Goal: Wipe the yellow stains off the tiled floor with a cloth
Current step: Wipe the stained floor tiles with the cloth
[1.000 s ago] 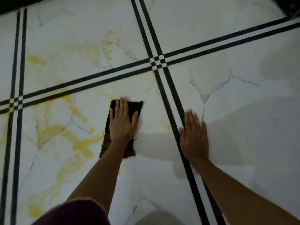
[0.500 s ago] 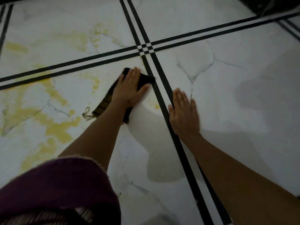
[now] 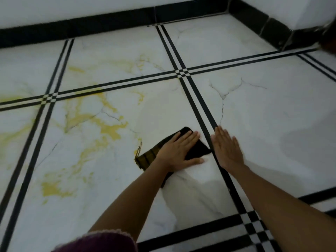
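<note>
- Head view has tipped up since half a second ago: skirting now shows at 12 o'clock.
- Stains spread over the floor from 10 to 7 o'clock.
- Cloth lies at centre, pulled back from the line crossing. Its long axis runs 8 to 2 o'clock, with the fringed end pointing to 8.
- Left hand presses it, fingers straight.
- Right hand, just beside at 3 o'clock, stays flat on the floor, holding nothing.
</note>
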